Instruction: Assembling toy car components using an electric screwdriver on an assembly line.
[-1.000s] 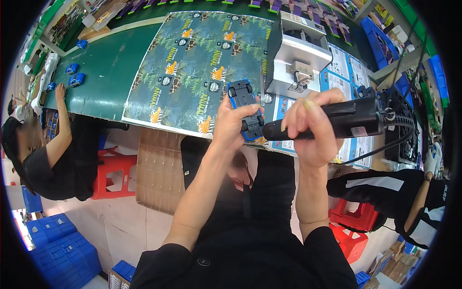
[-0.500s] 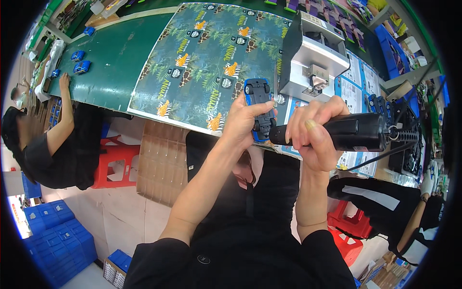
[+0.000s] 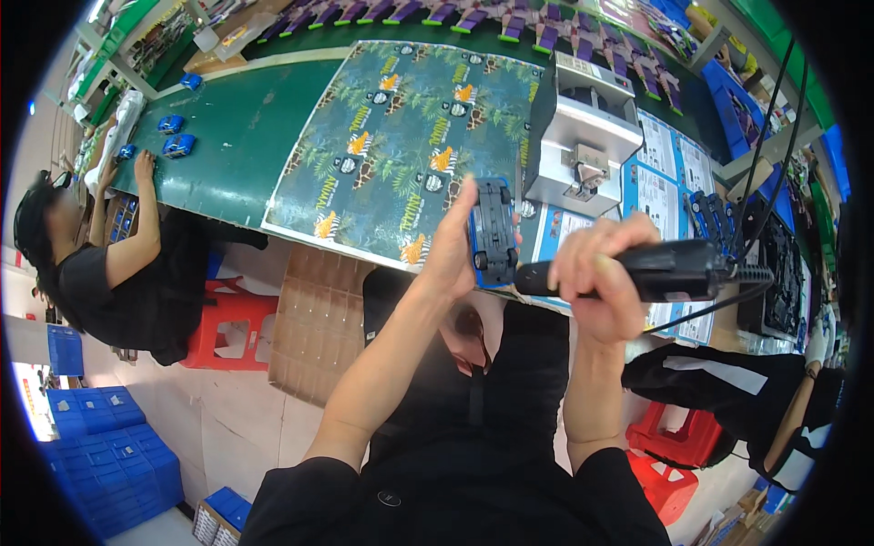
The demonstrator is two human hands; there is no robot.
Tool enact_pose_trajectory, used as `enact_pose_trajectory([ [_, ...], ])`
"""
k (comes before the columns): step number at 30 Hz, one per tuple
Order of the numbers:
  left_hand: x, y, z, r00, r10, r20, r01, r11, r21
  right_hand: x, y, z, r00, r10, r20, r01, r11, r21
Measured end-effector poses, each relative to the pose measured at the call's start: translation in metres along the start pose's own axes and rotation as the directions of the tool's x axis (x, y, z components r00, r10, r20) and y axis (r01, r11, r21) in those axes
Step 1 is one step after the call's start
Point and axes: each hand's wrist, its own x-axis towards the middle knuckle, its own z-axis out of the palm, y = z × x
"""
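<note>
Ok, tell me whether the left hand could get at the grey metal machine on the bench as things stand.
Probably not right away: the left hand is full, gripping a blue toy car against the electric screwdriver tip. The grey machine stands just beyond with nothing between, so a freed hand likely could.

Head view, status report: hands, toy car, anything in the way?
Left hand holds blue toy car, underside up. Right hand grips black electric screwdriver, tip at car. Nothing between them.

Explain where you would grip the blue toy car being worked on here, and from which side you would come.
Grip the blue toy car by its long side edges, coming from its left, as the left hand does. Its dark underside faces the camera and the electric screwdriver in the right hand meets its lower end from the right, so that end probably should stay uncovered.
</note>
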Motion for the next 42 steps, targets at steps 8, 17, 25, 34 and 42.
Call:
enact_pose_trajectory([
  [8, 0.019, 0.040, 0.009, 0.622, 0.467, 0.629, -0.588, -0.252, 0.769, -0.023, -0.002, -0.086, 0.901, -0.172, -0.398, -0.043, 0.877, -0.478],
  [17, 0.024, 0.141, -0.062, 0.669, -0.209, 0.713, -0.552, -0.783, 0.288, -0.016, 0.000, -0.063, 0.931, -0.177, -0.318, -0.059, 0.788, -0.613],
  [25, -0.015, 0.267, -0.216, 0.414, 0.848, 0.331, 0.307, -0.472, 0.826, -0.008, 0.008, -0.058, 0.937, -0.192, -0.291, -0.036, 0.778, -0.627],
  [34, -0.026, 0.257, -0.212, 0.475, 0.812, 0.340, 0.275, -0.504, 0.819, -0.010, 0.011, -0.049, 0.940, -0.194, -0.280, -0.060, 0.716, -0.696],
  [42, -0.023, 0.253, -0.211, 0.492, 0.792, 0.363, 0.228, -0.519, 0.824, -0.025, 0.000, -0.062, 0.930, -0.229, -0.288, -0.009, 0.768, -0.640],
])
